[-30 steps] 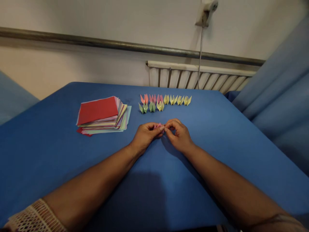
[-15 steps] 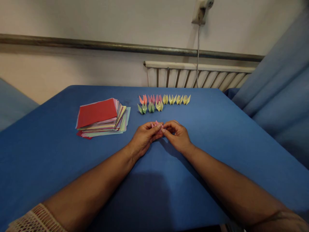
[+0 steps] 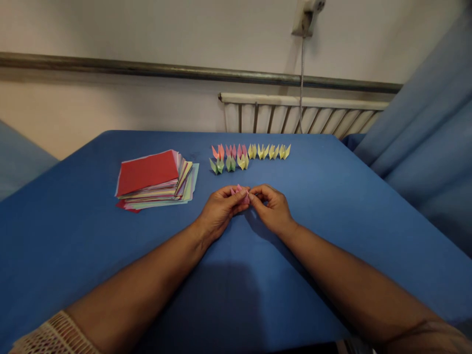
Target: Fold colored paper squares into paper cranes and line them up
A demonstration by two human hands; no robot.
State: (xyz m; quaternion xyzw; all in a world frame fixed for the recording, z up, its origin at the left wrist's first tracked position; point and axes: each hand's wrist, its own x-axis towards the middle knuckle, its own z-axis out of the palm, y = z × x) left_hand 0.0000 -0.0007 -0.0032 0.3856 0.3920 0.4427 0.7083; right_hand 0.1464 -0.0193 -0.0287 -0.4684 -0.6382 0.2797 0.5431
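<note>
A small pink folded-paper crane (image 3: 241,196) is held between my two hands above the middle of the table. My left hand (image 3: 222,205) grips it from the left, thumb on top and fingers curled beneath. From the right, my right hand (image 3: 271,206) pinches its edge between thumb and index finger. The fingers cover part of the paper, so its full shape is hidden. Beyond my hands stand several finished paper cranes in two rows: yellow ones (image 3: 263,152), pink ones (image 3: 231,151), an orange one (image 3: 218,152) and green ones (image 3: 230,163).
To the left lies a thick, uneven stack of coloured paper (image 3: 149,173) with a red sheet on top. A blue cloth (image 3: 317,196) covers the table. Behind it are a radiator (image 3: 280,101), a wall pipe (image 3: 165,70) and a cord. Blue curtains (image 3: 424,108) hang at the right.
My right fingertips have shifted slightly to the right along the pink paper, showing a little more of it. The left hand keeps its hold; the cranes and stack stay put.
</note>
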